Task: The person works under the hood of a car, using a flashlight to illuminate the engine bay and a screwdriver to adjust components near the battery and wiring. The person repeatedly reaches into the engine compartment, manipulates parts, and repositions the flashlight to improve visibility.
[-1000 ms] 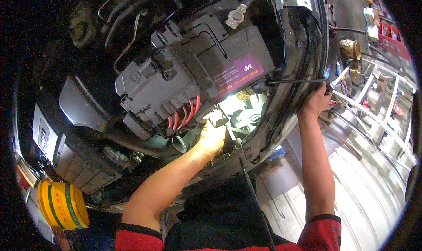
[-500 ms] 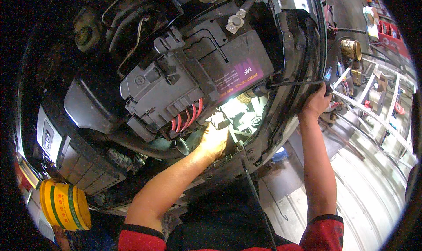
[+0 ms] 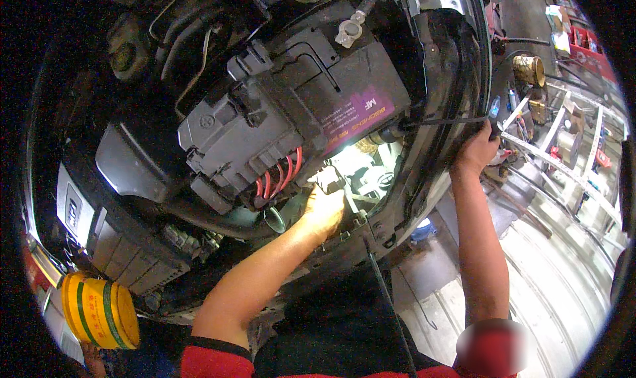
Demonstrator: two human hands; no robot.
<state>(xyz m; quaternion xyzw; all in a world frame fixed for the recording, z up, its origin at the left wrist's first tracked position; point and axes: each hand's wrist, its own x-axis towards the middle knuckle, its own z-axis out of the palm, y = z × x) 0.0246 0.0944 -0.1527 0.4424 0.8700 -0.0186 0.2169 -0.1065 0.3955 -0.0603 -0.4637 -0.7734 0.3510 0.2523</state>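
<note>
Engine bay [image 3: 457,93] carries the black rectangular battery [image 3: 368,66] with purple label [image 3: 361,116]; dark-grey plastic fuse box [image 3: 228,129] with red wires [image 3: 289,169] sits up against it. Floor [image 3: 550,278] at right: pale, streaked. Small blue object [image 3: 423,231] on it near the car's front edge, partly hidden, can't identify. White metal-bar frame [image 3: 591,143] stands there too; can't tell if pale round spool [image 3: 568,141] rests on bars or floor.

Glare washes out the fingers of the left hand [image 3: 324,209] (whether they grip anything cannot be made out). On the right hand [image 3: 476,154], the fingertips are too small and dim to read. A round blur covers the right sleeve [image 3: 491,348]. The lower edge cuts off the left sleeve [image 3: 215,363] and a thin black rod [image 3: 380,278].
</note>
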